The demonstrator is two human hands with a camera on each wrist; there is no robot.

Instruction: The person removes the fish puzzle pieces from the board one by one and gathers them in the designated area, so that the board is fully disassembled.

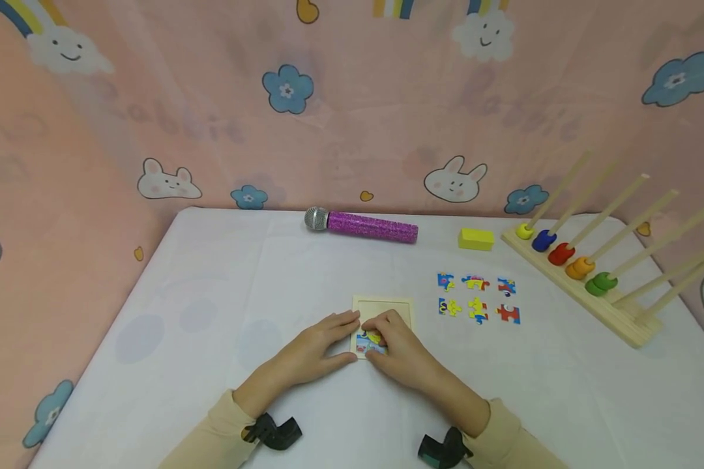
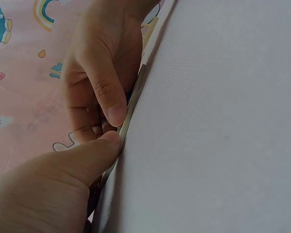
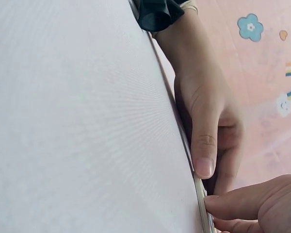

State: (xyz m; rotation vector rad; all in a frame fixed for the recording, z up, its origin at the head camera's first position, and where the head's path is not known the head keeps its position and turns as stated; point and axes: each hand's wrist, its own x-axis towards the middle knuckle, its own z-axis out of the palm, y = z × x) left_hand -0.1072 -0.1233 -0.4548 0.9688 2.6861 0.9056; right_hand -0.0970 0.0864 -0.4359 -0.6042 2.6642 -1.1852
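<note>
A small wooden puzzle tray (image 1: 382,299) lies on the white table, with colourful puzzle pieces (image 1: 364,343) fitted in its lower left part. Along the tray's left edge rests my left hand (image 1: 313,348), its fingers fairly straight and the thumb at the near corner. Over the tray, my right hand (image 1: 403,352) has bent fingers and thumb around a yellow-and-blue puzzle piece (image 1: 374,337), partly hidden beneath them. In the left wrist view, the thumb of the left hand (image 2: 53,179) touches the tray's thin edge (image 2: 131,109).
Several loose puzzle pieces (image 1: 477,310) lie in two rows right of the tray. Behind them sits a yellow block (image 1: 476,239). A purple glitter microphone (image 1: 371,226) lies at the back. A wooden bead rack (image 1: 581,286) with upright pegs stands at the right.
</note>
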